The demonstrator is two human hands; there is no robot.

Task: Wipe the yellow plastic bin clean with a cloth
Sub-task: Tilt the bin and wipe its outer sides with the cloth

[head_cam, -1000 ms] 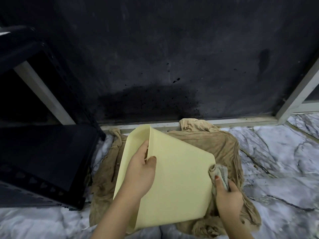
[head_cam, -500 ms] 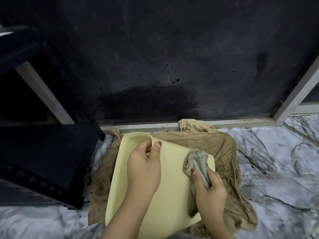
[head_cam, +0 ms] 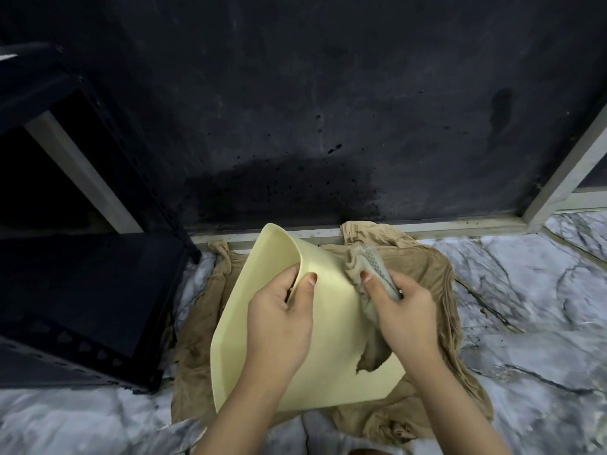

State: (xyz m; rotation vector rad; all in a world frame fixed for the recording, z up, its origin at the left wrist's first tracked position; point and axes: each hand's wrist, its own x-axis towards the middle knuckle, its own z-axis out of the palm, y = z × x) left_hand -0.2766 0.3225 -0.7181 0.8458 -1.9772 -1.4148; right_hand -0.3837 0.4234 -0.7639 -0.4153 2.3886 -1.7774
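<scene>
Here, at the far left, a black metal rack (head_cam: 82,307) stands on the floor, its front corner just beside the left edge of a brown cloth (head_cam: 427,284) spread flat on the marble. Between that corner and the yellow plastic bin (head_cam: 331,366) there is only a narrow strip of brown cloth; to the right of the bin the marble floor (head_cam: 525,323) lies open all the way to the frame edge.

The bin is held tilted above the brown cloth, its long axis running from the near side up and away toward the wall. One curved end, at the upper left, points toward the wall's pale base strip (head_cam: 427,226); a broad flat outer face is turned up to the camera. The left hand (head_cam: 279,320) grips the bin at its curved upper edge, thumb on the outer face and fingers curled over the edge. Just to the right, the right hand (head_cam: 404,310) clutches a bunched grey-beige rag (head_cam: 368,267) and presses it against the bin's upper right edge, a tail of rag trailing down over the yellow face.

Behind stands a dark, stained wall (head_cam: 328,110) with black specks near its foot, and a pale frame post (head_cam: 571,165) slants up at the far right.
</scene>
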